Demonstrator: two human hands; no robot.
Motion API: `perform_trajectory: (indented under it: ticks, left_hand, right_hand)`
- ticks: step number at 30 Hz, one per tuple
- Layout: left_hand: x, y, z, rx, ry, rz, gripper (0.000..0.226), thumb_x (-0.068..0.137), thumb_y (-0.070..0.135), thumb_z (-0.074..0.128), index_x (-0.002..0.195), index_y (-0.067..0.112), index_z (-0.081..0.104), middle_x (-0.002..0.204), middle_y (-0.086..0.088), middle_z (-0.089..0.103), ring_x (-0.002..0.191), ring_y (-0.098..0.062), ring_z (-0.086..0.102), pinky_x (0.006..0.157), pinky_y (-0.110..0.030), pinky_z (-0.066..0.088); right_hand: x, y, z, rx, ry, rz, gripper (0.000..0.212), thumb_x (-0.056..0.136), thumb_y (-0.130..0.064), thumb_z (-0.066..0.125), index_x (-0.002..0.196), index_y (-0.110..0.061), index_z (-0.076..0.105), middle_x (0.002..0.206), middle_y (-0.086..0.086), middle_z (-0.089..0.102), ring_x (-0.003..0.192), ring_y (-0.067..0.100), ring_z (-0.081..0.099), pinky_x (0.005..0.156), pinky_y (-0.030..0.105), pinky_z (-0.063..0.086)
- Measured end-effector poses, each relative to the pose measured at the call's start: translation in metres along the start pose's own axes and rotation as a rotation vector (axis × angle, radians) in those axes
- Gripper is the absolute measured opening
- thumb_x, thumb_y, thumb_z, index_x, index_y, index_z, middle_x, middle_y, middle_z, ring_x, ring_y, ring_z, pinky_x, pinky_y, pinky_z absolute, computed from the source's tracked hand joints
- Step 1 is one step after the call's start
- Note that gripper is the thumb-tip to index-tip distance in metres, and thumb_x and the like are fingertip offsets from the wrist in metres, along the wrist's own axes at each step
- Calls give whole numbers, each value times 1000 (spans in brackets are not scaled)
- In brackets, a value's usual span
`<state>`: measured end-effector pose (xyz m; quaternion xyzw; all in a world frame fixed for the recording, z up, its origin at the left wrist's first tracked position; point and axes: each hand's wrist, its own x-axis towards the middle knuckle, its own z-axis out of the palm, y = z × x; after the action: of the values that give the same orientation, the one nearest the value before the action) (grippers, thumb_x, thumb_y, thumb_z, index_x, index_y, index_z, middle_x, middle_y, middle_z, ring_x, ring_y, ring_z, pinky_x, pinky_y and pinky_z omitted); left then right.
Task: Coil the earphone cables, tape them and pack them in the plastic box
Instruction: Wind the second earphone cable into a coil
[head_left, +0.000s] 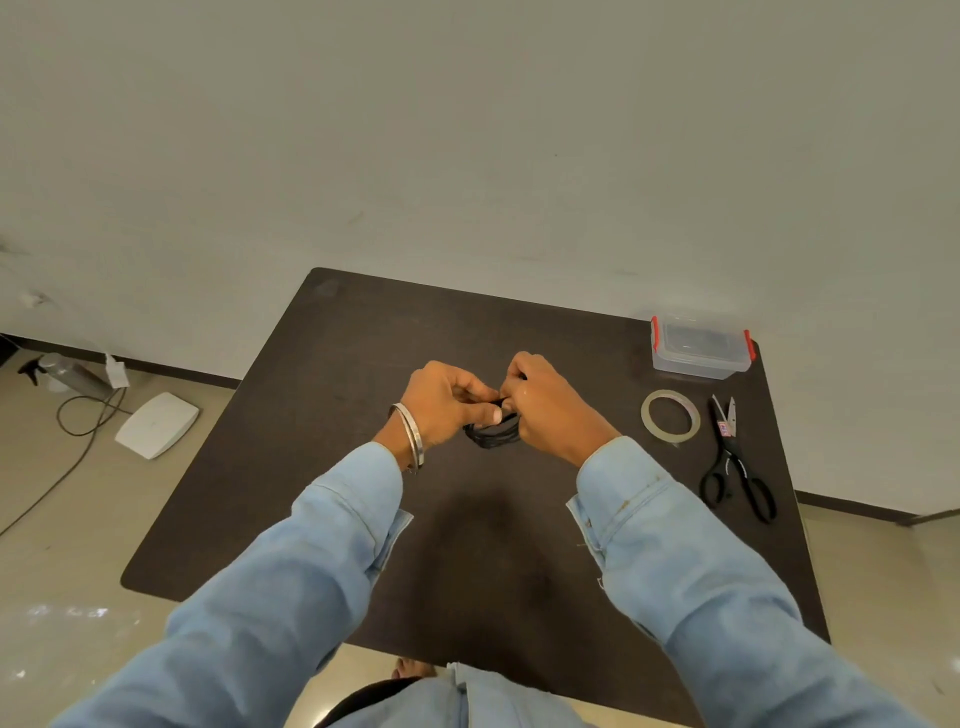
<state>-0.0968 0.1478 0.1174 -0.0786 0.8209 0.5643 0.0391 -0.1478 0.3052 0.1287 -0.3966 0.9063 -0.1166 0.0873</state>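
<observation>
Dark brown and bare at its middle, the table (322, 467) stands against a pale wall, with 2 hands raised together above its centre. Both the left hand (447, 402) and the right hand (545, 405) pinch the black coiled earphone cable (491, 435), its loops hanging between them. Near the far right corner sits the plastic box (698, 347), lid on, with the tape roll (670, 417) and scissors (735, 462) along the right edge.

Bare office-type rm: plain wall (467, 130), dark table (363, 338), router (156, 425) on floor.
</observation>
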Motion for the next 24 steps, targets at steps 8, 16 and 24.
perform_trajectory:
  ticks: [8,16,24]
  left_hand:
    - [-4,-1,2,-62,-32,-108,6,74,2,75,80,3,73,67,-12,72,59,-21,70,62,-28,58]
    - [-13,1,-3,-402,-51,-169,8,75,-2,71,82,1,71,73,-12,73,66,-21,71,68,-30,59]
    - [-8,1,-9,-358,135,-259,11,74,9,76,84,6,74,76,-12,73,63,-16,67,75,-42,56]
  right_hand:
    - [4,12,-29,248,-216,10,20,89,-12,63,108,-12,69,106,2,62,94,17,58,83,27,46]
    - [3,24,-6,725,47,2,33,81,14,59,96,-10,74,113,4,67,103,13,63,90,24,51]
    - [-6,9,4,1361,5,287,26,99,-18,45,110,-5,66,107,16,69,99,25,66,91,41,53]
